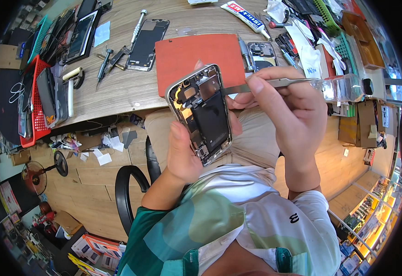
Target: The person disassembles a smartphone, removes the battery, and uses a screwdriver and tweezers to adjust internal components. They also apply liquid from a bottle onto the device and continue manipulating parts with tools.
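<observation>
The opened smartphone chassis with a silver metal frame and a black battery (204,115) is held in the air above the person's lap, just off the near edge of the wooden worktop (118,87), tilted so its camera end points toward eleven o'clock. The left hand (182,152) cradles it from below, thumb pressed on the frame's lower left edge and the other fingers wrapped behind, clenched around the body. The right hand (288,106) sits at three o'clock from the phone, its fingers pinched on a pair of slim steel tweezers (261,85) whose tips reach in over the upper right edge of the frame. With the screen off, the chassis looks light and stiff along its rim but delicate inside: exposed flex cables, small boards and the battery would probably not tolerate pressure or a slip of the metal tips. The safest hold seems to be the metal side rails, as the left hand has it now, keeping skin off the interior. The polished frame may be slippery. At twelve o'clock from the phone lies a flat orange-red rubber work mat (196,55); beyond it at eleven o'clock rests a detached black phone screen (148,43), with a white glue tube (244,16) toward one o'clock and a red plastic basket of parts (37,115) at nine o'clock.
</observation>
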Available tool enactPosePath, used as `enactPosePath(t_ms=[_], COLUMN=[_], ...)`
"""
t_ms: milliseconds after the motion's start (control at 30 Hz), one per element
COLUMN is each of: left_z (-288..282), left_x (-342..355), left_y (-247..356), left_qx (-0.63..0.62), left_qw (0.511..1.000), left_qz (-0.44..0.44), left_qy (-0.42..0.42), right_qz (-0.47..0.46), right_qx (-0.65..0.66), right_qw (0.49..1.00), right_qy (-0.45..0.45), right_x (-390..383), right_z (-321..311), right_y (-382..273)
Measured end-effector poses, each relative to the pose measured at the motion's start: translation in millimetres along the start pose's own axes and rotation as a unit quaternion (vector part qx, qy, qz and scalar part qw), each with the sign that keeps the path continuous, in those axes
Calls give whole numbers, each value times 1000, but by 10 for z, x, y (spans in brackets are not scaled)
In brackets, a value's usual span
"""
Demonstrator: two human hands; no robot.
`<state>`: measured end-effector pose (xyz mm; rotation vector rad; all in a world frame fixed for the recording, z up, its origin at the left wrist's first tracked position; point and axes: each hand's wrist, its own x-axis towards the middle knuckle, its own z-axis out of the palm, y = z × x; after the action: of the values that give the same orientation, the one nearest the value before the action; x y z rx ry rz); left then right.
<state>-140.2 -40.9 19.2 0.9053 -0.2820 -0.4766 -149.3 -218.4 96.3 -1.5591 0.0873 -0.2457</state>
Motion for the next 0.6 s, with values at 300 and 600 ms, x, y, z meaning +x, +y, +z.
enactPosePath(t_ms=[300,600], left_z=[32,-65], left_x=[15,-2], left_y=[76,1], left_qx=[67,-24], left_qw=[997,999], left_qz=[-12,-21], left_qy=[28,-5], right_qz=[-77,23], right_qx=[-158,32], right_qw=[984,999], right_qy=[-12,6], right_x=[-27,-9], right_z=[52,-6], right_y=[9,152])
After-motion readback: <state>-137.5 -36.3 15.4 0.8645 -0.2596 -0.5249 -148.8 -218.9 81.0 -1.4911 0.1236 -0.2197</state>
